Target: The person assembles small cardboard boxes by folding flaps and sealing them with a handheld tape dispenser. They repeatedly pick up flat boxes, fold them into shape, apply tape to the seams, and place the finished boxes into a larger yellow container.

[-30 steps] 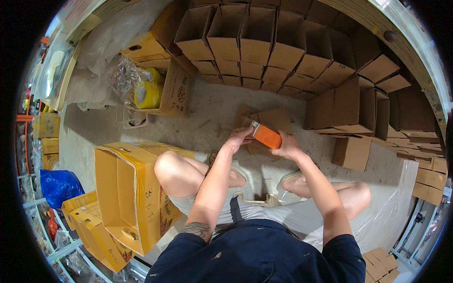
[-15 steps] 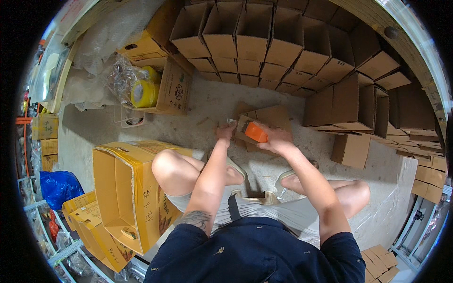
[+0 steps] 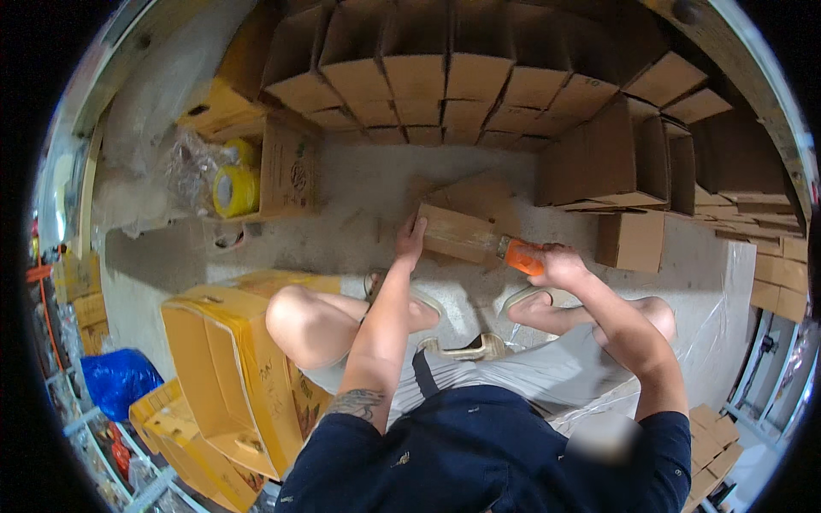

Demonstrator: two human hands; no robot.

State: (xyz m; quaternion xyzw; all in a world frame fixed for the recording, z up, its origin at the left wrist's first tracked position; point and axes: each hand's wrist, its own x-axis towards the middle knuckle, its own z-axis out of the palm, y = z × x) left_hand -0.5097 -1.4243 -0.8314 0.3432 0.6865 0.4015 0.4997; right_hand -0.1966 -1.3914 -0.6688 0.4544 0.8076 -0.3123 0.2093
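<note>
A small brown cardboard box [image 3: 459, 234] lies between my hands, over the floor in front of my feet. My left hand [image 3: 411, 239] grips its left end, the fingers curled over the edge. In my right hand [image 3: 560, 266] is an orange tape dispenser [image 3: 525, 256], its front edge against the box's right end. A shiny strip that looks like clear tape runs along the top of the box. Behind it a flat piece of cardboard [image 3: 483, 195] lies on the floor, partly covered by the box.
Rows of upright open boxes [image 3: 419, 77] line the far side, and more boxes [image 3: 590, 162] stand at the right. At the left sit yellow tape rolls [image 3: 236, 190] in a carton [image 3: 289, 167]. A large yellow carton [image 3: 214, 342] stands beside my left knee, near a blue bag [image 3: 120, 382].
My right hand has moved right with the tape dispenser, from near the box's left end to its right end. My left hand now grips the box's left end.
</note>
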